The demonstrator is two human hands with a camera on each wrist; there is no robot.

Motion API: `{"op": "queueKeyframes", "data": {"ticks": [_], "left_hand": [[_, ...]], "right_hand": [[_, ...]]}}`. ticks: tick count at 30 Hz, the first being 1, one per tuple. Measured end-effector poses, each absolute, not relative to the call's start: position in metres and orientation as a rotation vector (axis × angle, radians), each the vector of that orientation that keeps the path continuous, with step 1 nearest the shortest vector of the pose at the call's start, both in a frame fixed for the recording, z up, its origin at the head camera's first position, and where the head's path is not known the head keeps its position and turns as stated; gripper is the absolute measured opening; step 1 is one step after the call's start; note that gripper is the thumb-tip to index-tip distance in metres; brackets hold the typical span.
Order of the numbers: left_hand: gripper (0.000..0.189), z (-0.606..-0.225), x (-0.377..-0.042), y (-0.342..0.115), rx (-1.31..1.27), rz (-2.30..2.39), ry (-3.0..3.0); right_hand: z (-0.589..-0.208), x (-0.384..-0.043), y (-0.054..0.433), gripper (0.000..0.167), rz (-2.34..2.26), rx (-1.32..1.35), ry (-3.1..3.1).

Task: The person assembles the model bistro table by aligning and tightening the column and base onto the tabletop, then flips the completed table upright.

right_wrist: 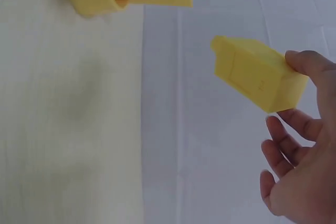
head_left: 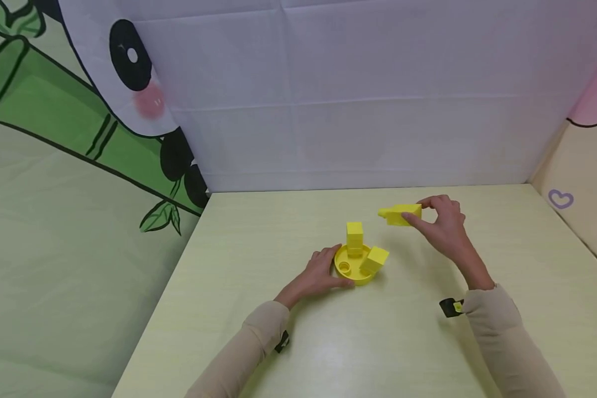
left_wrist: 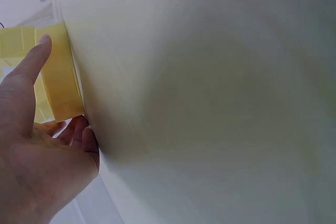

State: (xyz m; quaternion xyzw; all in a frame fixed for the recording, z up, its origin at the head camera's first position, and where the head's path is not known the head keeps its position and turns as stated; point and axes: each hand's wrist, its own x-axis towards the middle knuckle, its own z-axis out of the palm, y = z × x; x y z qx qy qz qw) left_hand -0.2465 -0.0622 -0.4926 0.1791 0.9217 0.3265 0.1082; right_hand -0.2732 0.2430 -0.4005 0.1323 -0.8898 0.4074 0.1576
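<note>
My left hand (head_left: pixel 320 273) grips the side of a round yellow base (head_left: pixel 360 281) on the table, thumb at the near side and fingers at the far side. One yellow block (head_left: pixel 355 235) stands upright on the base; another yellow block (head_left: pixel 376 258) leans outward at its right. A round socket (head_left: pixel 345 267) shows at the base's left. Up and to the right, my right hand (head_left: pixel 445 228) pinches a loose yellow block (right_wrist: pixel 257 74) by one end, between thumb and index finger. Its narrow, peg-like end points left toward the base, above the table.
The pale table (head_left: pixel 288 226) ends at a white cloth backdrop (head_left: pixel 358 132) behind the base. A green printed cloth (head_left: pixel 69 260) hangs at the left. On the right stands a cream panel (head_left: pixel 582 182) with a purple heart.
</note>
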Motion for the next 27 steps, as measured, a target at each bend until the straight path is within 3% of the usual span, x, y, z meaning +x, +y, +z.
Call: {"op": "queueKeyframes", "data": {"ticks": [6, 13, 27], "left_hand": [[0.103, -0.492, -0.245, -0.063, 0.532, 0.964, 2.707], [0.101, -0.490, -0.243, -0.065, 0.537, 0.969, 2.701], [0.100, -0.493, -0.248, -0.061, 0.537, 0.957, 2.716]], "right_hand": [[-0.386, -0.259, 0.217, 0.030, 1.197, 0.684, -2.499], [-0.387, -0.247, 0.186, 0.029, 0.961, 0.931, -2.579], [-0.403, -0.248, 0.157, 0.036, 0.623, 0.993, -2.801]]}}
